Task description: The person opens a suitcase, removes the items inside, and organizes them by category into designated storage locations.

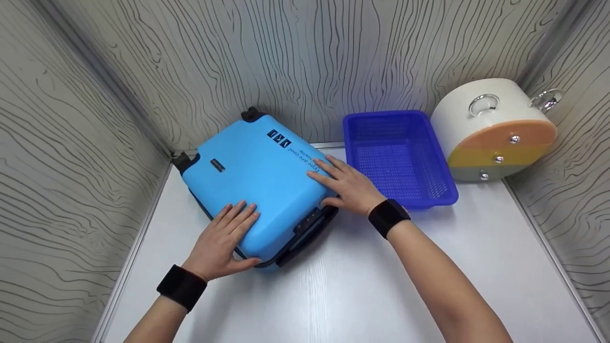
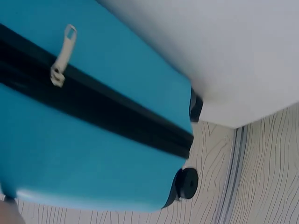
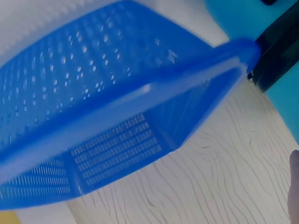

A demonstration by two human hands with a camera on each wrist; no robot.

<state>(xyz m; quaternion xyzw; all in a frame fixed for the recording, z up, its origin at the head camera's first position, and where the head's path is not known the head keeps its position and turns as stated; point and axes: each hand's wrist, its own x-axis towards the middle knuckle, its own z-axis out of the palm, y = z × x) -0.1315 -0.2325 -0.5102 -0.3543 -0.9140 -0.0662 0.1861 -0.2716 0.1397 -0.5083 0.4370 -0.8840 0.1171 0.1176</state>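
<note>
A light blue suitcase (image 1: 257,181) lies flat on the white desk (image 1: 352,286), toward the far left corner, its black wheels (image 2: 187,183) pointing at the wall. The left hand (image 1: 224,243) rests on its near corner, fingers (image 1: 238,216) straight and spread flat, thumb against the edge. The right hand (image 1: 345,183) presses the suitcase's right side with fingers likewise released and flat. Just right of it sits a dark blue perforated basket (image 1: 400,157). Farthest right stands a white round drawer box (image 1: 495,128).

Bright, even overhead light, soft shadows — head view sharp w/ bent edges; wrist views blurry, perhaps motion.
</note>
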